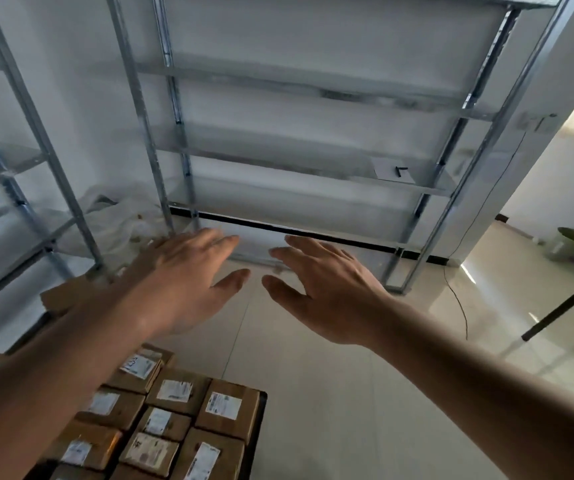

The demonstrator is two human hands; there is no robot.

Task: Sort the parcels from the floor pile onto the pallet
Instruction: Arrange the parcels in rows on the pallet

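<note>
Both arms reach forward over the tiled floor. My left hand [188,275] and my right hand [327,289] are side by side, palms down, fingers straight and spread, and neither holds anything. Below my left forearm, several brown cardboard parcels [174,407] with white labels lie packed in rows on a dark pallet [260,410] at the bottom left. More brown cardboard [67,296] shows partly behind my left forearm, near the foot of the shelving; whether it is a parcel I cannot tell.
Bare metal shelving [313,161] stands ahead against the white wall, and another rack [19,161] at the left. Crumpled clear plastic [119,223] lies between them. A thin black cable [458,306] trails on the floor; black table legs [562,306] stand right.
</note>
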